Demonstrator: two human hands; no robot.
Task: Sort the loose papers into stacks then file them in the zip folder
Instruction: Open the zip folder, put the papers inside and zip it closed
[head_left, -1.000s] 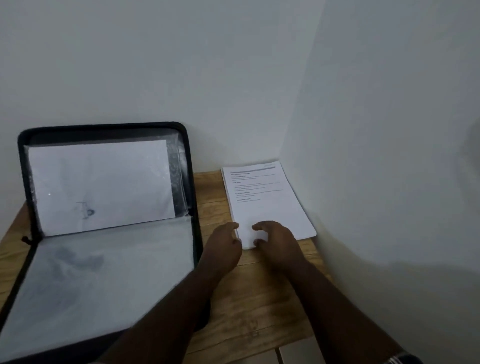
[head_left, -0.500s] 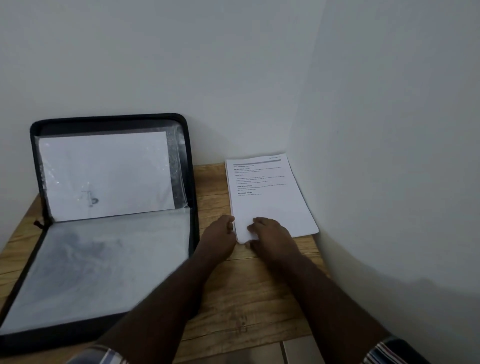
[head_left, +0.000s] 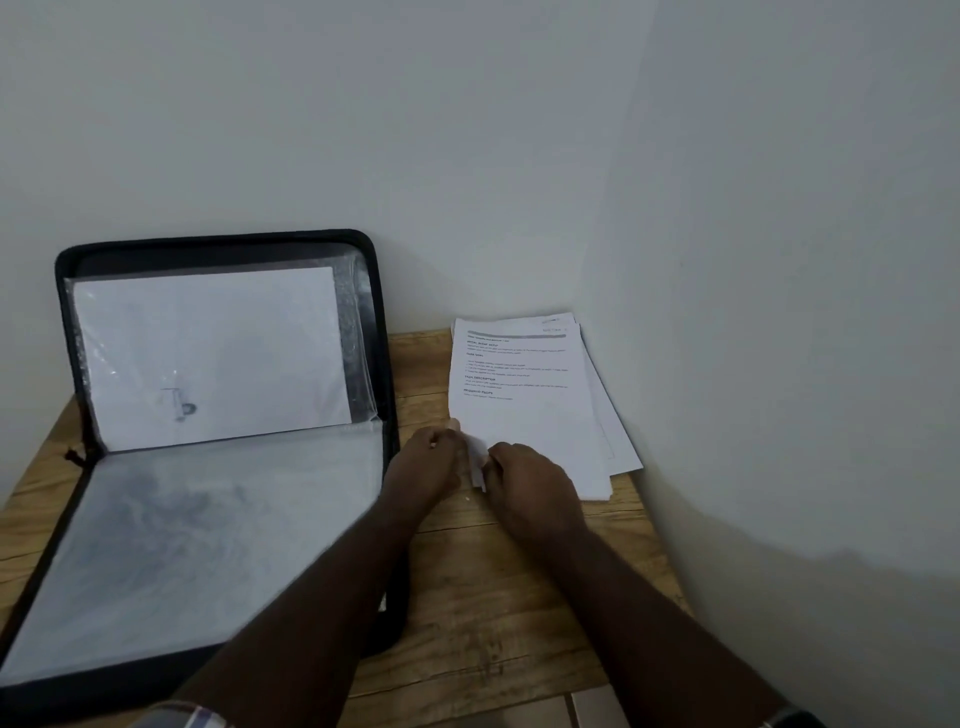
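Here both hands (head_left: 431, 457) (head_left: 524, 478) pinch the paper stack's (head_left: 524, 415) near corner.

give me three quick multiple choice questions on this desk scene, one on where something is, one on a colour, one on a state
1. Where does the paper stack lie?
A. right of the zip folder
B. inside the folder
C. on the floor

2. What colour is the folder's rim?
A. red
B. black
C. yellow

3. How does the folder stand?
A. zipped shut
B. open, lid against the wall
C. face down

Answers:
1 A, the stack sits on the wooden table beside the folder, near the corner.
2 B, its zip edge is black.
3 B, the lid is raised and shows a white sheet in a clear sleeve.
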